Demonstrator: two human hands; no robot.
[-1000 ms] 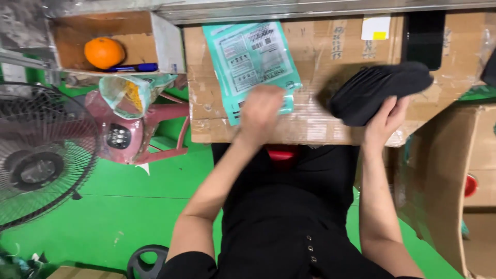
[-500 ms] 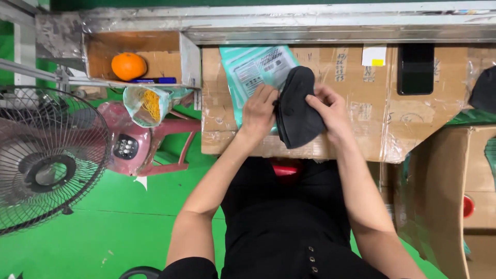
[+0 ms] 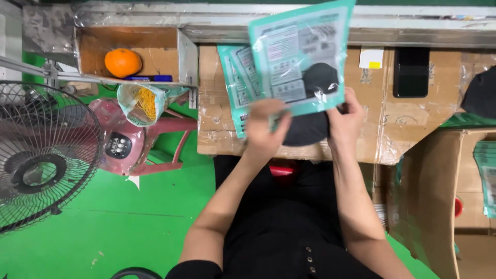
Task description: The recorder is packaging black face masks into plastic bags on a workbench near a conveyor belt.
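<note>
Head view: your left hand is curled closed on the lower left edge of a teal-bordered clear plastic bag with printed panels, thumb and fingers pinching the film so the bag stands tilted up above the cardboard-covered, tape-wrapped table top. Your right hand is closed too, gripping a folded black cloth item at its right side; the cloth's upper part shows through the bag's clear window, its lower part hangs out below the bag's edge, between your two hands. Whether the right fingers also clamp the bag's rim you cannot tell from here.

Beneath the raised bag, a stack of matching teal bags lies flat on the table. A black phone rests further to the right, well apart from your hands. To the left, an open cardboard box holds an orange fruit and a blue pen. A black floor fan stands over the green floor.
</note>
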